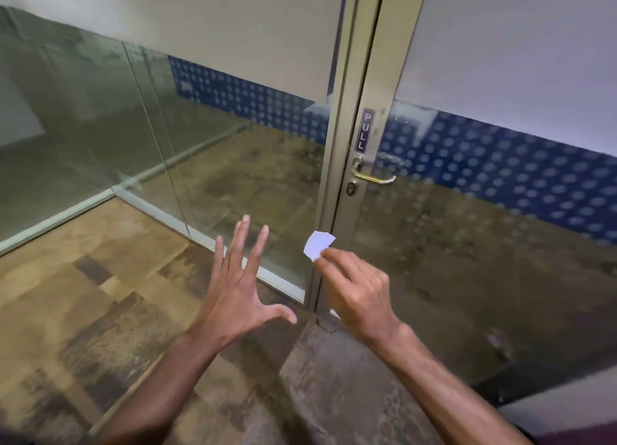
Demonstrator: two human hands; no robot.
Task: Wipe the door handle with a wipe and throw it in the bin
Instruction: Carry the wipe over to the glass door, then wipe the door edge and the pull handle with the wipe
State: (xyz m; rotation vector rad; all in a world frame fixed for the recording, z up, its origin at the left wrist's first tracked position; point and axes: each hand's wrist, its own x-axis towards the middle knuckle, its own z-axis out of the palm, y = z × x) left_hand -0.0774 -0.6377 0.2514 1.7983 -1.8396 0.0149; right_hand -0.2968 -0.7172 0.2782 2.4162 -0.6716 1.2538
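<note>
A metal lever door handle (374, 177) sits on the frame of a glass door (467, 244), under a vertical PULL sticker (363, 130) and above a keyhole (351, 188). My right hand (359, 289) pinches a small white wipe (318, 245) between thumb and fingers, below and a little left of the handle, apart from it. My left hand (238, 287) hovers to the left with its fingers spread wide and nothing in it. No bin is in view.
A fixed glass panel (217, 144) with a metal bottom rail (213, 241) runs left of the door. Frosted film and a blue dotted band (500, 174) cover the glass. Wood-pattern floor (66, 277) lies below, with a grey mat (334, 378) at the door's foot.
</note>
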